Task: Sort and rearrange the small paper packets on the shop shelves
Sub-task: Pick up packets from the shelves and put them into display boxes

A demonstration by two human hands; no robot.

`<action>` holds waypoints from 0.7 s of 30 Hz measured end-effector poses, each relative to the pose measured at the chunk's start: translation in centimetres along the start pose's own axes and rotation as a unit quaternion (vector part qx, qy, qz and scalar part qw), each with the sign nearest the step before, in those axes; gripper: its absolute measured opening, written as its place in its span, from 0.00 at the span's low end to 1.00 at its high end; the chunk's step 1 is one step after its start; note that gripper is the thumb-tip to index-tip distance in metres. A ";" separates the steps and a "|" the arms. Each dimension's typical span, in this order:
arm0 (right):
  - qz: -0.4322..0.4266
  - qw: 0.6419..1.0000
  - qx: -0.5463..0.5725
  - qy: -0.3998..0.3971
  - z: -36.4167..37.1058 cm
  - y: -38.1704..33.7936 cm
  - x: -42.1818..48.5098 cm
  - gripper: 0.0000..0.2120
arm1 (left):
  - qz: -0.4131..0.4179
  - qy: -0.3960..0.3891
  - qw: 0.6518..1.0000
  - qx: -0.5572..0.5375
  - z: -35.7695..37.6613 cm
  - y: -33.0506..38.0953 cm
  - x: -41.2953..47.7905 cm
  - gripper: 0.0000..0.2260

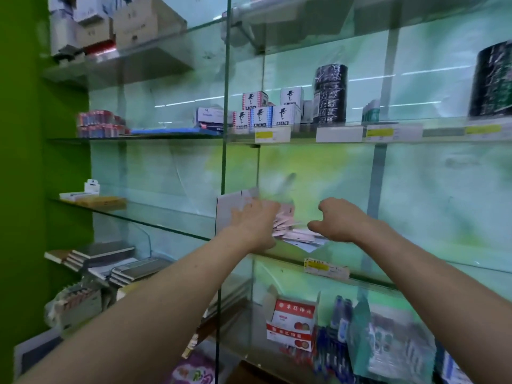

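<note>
A loose heap of small pink and white paper packets [293, 233] lies on the middle glass shelf [415, 266], next to a pale cardboard box [225, 209]. My left hand [253, 224] rests flat on the left side of the heap, fingers spread over several packets. To the right, my right hand [336, 218] hovers over the heap's edge with fingers curled and the thumb touching a white packet. Whether either hand grips a packet is blurred.
A vertical glass divider [224, 162] stands just left of the heap. The shelf above holds small printed boxes [266, 115] and black tape rolls [329, 95]. Below are a red-and-white carton [292, 322] and pens. Notebooks [110, 261] lie at the lower left.
</note>
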State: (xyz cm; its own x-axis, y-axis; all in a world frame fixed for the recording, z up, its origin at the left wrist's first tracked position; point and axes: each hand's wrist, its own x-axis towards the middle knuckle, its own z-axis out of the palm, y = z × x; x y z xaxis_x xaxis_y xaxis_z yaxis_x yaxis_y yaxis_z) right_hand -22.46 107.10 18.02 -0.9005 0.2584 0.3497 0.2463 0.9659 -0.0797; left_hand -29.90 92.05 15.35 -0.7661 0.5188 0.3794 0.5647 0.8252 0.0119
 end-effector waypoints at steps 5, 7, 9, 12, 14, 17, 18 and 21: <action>0.018 1.000 0.010 -0.015 2.5 2.1 4.0 0.19 | 0.040 0.003 0.999 0.009 2.7 0.6 4.1 0.32; 0.028 0.999 0.013 -0.023 3.3 3.1 5.2 0.20 | 0.047 -0.007 0.999 0.006 3.7 0.9 5.8 0.33; 0.034 0.999 0.015 -0.025 4.0 4.2 6.3 0.19 | 0.055 -0.015 0.998 0.000 4.6 1.4 7.3 0.32; 0.039 0.999 0.017 -0.028 5.1 5.8 7.6 0.19 | 0.070 -0.019 0.997 0.000 5.8 2.3 9.1 0.32; 0.044 0.998 0.020 -0.035 5.9 6.6 8.2 0.20 | 0.078 -0.019 0.997 -0.001 6.6 2.7 10.3 0.32; 0.045 0.998 0.013 -0.044 6.9 7.7 9.3 0.20 | 0.088 -0.018 0.996 -0.009 7.6 2.7 12.1 0.32; 0.047 0.998 0.008 -0.046 7.3 8.0 9.7 0.20 | 0.091 -0.014 0.996 -0.013 7.8 2.7 12.6 0.32; 0.061 0.997 -0.001 -0.054 8.5 8.7 10.7 0.21 | 0.104 -0.004 0.994 -0.029 8.5 2.5 14.0 0.29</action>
State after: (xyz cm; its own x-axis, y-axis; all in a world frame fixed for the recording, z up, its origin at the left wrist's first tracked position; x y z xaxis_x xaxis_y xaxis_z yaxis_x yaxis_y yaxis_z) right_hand -32.99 118.41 13.14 -0.8973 0.3738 0.2348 0.3565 0.9273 -0.1137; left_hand -41.80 103.28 12.87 -0.6326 0.6793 0.3720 0.7283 0.6852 -0.0126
